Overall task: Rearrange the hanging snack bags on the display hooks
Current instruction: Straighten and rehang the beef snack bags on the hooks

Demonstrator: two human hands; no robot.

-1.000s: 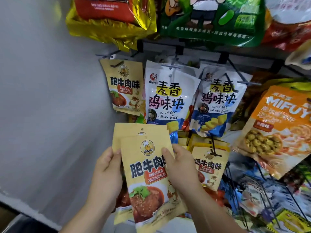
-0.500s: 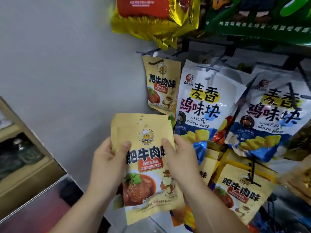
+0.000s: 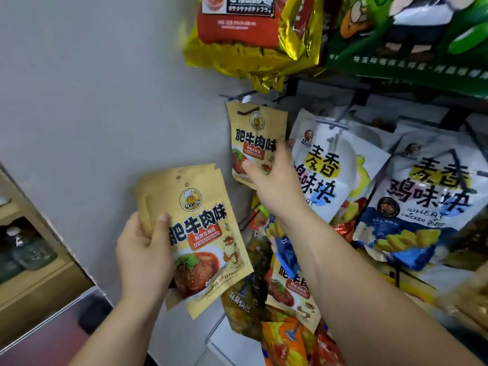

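We see left hand [image 3: 145,249] held low, forearm angled up, thumb clamped over stack of tan bags [image 3: 200,233]. Right hand [image 3: 274,186], arm extended upward, pinches bottom of hanging tan bag [image 3: 253,133] on leftmost hook [image 3: 235,97].

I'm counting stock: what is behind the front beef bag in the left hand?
More tan bags lie stacked behind the front bag; only their top edges and a lower-left corner show. The left hand grips them all. Their fronts are covered, so the count is unclear.
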